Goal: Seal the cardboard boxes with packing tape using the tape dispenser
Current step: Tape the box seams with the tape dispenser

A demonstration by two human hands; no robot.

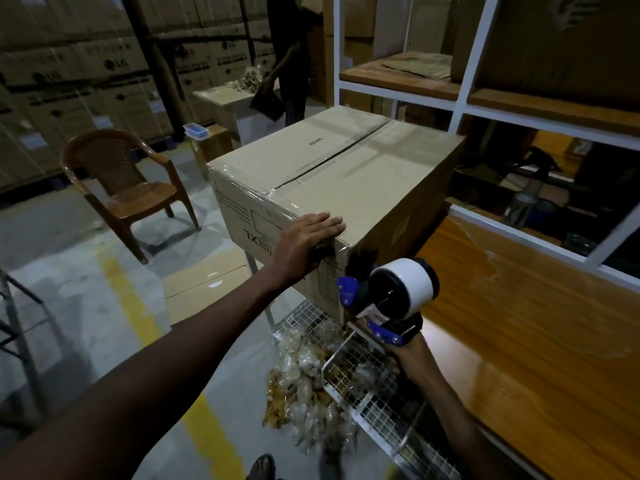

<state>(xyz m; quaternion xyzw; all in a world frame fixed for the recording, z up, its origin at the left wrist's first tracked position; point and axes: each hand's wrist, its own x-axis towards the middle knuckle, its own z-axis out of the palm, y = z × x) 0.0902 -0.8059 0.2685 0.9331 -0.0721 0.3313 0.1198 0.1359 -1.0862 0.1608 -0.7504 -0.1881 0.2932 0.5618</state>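
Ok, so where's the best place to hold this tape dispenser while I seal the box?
Take the tape dispenser by its handle under the tape roll, where your right hand grips it. Come from below and behind: the handle hangs beneath the roll, and the blue front end faces the cardboard box, so that side should stay free.

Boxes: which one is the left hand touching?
The big box in the middle: the left hand lies flat on its near top edge. The small box by the chair and the stacked boxes behind are untouched.
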